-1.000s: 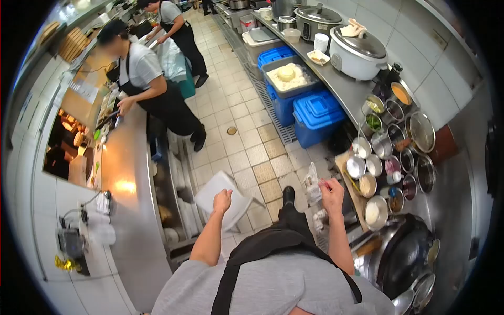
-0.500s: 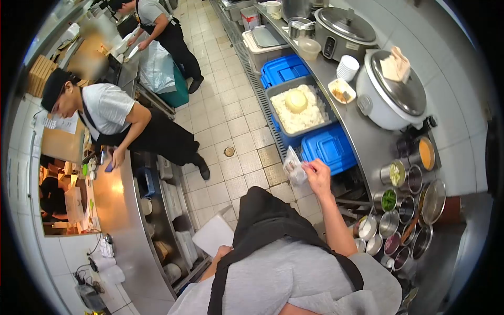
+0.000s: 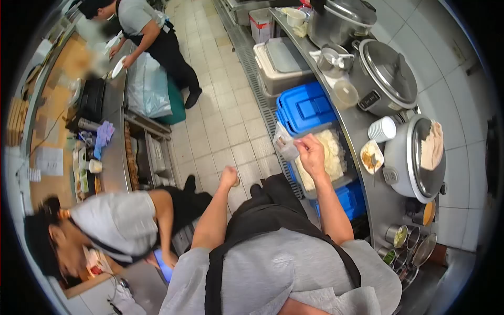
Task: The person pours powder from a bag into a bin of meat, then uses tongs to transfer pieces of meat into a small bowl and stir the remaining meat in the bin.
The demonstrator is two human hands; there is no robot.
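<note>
My right hand (image 3: 311,152) pinches the top edge of a small clear plastic bag (image 3: 285,144), which dangles to the left of the fingers. Something whitish and brown shows inside it, too small to make out. Beneath and beside this hand, a grey tub (image 3: 344,181) of white cooked rice (image 3: 332,155) sits low by the counter. My left hand (image 3: 229,177) is a loose fist over the tiled floor, with nothing visible in it.
Blue lids (image 3: 305,107) flank the rice tub. Rice cookers (image 3: 391,73), cups (image 3: 382,129) and a sauce dish (image 3: 371,156) line the right counter (image 3: 362,121). Close on my left a co-worker (image 3: 118,220) leans in; another person (image 3: 144,31) works farther up.
I have moved forward along the aisle, with the bag still in my right hand. My left hand has risen forward into fuller view. The near co-worker now appears lower and closer on my left.
</note>
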